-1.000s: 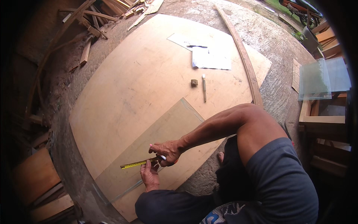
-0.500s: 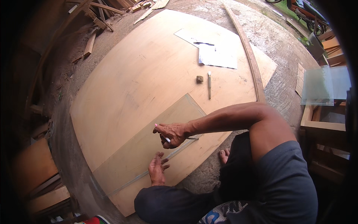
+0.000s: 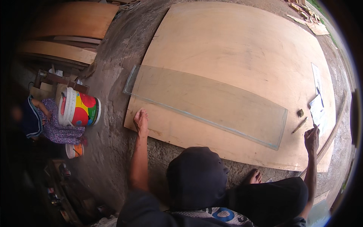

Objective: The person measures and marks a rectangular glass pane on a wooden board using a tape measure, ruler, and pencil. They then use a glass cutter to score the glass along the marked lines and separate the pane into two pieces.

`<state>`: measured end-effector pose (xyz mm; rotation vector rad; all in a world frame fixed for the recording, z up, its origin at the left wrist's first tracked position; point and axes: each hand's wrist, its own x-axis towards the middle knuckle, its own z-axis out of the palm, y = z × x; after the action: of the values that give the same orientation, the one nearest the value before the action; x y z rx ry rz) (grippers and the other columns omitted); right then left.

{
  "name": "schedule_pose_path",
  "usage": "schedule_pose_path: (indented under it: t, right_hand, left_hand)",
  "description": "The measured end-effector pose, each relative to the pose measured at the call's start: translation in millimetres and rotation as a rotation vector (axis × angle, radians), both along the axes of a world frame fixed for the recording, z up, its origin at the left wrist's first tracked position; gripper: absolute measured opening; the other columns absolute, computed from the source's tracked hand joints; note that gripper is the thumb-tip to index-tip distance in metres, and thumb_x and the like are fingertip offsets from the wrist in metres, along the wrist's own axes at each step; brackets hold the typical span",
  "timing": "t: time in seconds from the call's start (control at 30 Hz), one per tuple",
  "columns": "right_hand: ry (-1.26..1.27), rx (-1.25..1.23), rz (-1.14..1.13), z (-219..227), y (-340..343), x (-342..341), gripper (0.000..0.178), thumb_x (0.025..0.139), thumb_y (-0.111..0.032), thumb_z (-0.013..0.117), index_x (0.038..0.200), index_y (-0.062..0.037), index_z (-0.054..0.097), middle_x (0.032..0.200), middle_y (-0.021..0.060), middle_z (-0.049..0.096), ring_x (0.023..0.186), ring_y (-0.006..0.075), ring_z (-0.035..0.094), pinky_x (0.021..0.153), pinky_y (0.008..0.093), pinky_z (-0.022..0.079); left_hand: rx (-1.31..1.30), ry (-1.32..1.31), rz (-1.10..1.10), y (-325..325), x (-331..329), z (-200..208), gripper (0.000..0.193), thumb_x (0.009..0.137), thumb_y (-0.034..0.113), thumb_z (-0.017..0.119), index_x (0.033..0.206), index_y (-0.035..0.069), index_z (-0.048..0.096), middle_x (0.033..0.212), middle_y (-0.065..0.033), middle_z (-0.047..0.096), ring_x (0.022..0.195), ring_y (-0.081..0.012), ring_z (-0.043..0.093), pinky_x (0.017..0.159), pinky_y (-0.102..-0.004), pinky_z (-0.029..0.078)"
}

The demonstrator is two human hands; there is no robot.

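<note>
A long clear glass pane (image 3: pixel 208 100) lies across a large plywood sheet (image 3: pixel 234 41), its left end jutting past the sheet's edge. My left hand (image 3: pixel 141 121) hovers near the sheet's front left, fingers curled in and nothing visible in them. At the right, my right hand (image 3: pixel 312 140) is pinched at the lower edge of a white paper (image 3: pixel 317 109); anything between its fingertips is too small to make out. Beside that hand lie a slim brownish stick-shaped tool (image 3: pixel 300 125) and a small dark block (image 3: pixel 300 112). A dark pen (image 3: pixel 319 95) rests on the paper.
A narrow glass strip (image 3: pixel 315 77) lies beyond the paper. Along the right side runs a wooden strip (image 3: pixel 332 132). To the left, another person (image 3: pixel 56 117) is beside a colourful bucket (image 3: pixel 81 108), with a smaller tub (image 3: pixel 74 150) below. Boards (image 3: pixel 72 22) are stacked far left.
The view has swung left. My right hand has left the glass for the paper; the white stick it held no longer shows clearly. My left hand has moved left and its fingers have curled.
</note>
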<state>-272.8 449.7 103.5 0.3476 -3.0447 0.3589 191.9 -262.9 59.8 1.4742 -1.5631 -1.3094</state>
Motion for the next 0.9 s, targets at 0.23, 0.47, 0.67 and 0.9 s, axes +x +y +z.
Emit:
schedule_pose_path:
  t: [0.23,0.47,0.67,0.9]
  right_hand:
    - [-0.043,-0.021,-0.011,-45.9,56.2,14.2,0.062,0.088,-0.011,0.068,0.142,-0.0017,0.04,0.115,0.0172,0.053,0.096,0.0311,0.061,0.088,0.044,0.051]
    - [0.058,0.246,-0.14,-27.2,24.6,35.8,0.046,0.099,-0.025,0.06,0.138,-0.0038,0.048,0.147,0.0254,0.046,0.128,0.0406,0.053,0.104,0.0446,0.045]
    - [0.127,0.149,0.277,-9.6,-76.2,118.5,0.028,0.095,-0.011,0.06,0.123,-0.0081,0.063,0.116,0.0142,0.066,0.112,0.0333,0.061,0.098,0.0457,0.044]
    - [-0.175,-0.032,0.564,-35.2,-146.3,183.9,0.047,0.083,-0.016,0.077,0.125,-0.0144,0.059,0.112,0.011,0.057,0.097,0.0325,0.063,0.082,0.0439,0.053]
  left_hand:
    - [-0.2,-0.228,0.062,-115.4,30.4,-31.4,0.04,0.102,0.022,0.054,0.135,0.0,0.058,0.13,-0.0162,0.065,0.12,-0.0275,0.062,0.103,-0.0363,0.048]
    - [-0.319,-0.575,-0.028,-160.1,16.9,-22.0,0.05,0.1,0.033,0.057,0.139,0.002,0.056,0.139,-0.0213,0.058,0.13,-0.0357,0.055,0.108,-0.0407,0.044]
    - [-0.386,-0.709,-0.044,-201.8,16.0,-26.7,0.053,0.098,0.037,0.058,0.14,0.005,0.056,0.142,-0.0222,0.056,0.132,-0.0384,0.053,0.108,-0.0435,0.044]
    - [-0.491,-0.761,-0.082,-269.3,12.7,-49.5,0.069,0.095,0.035,0.066,0.149,0.0,0.044,0.153,-0.0251,0.043,0.141,-0.0375,0.044,0.116,-0.043,0.036]
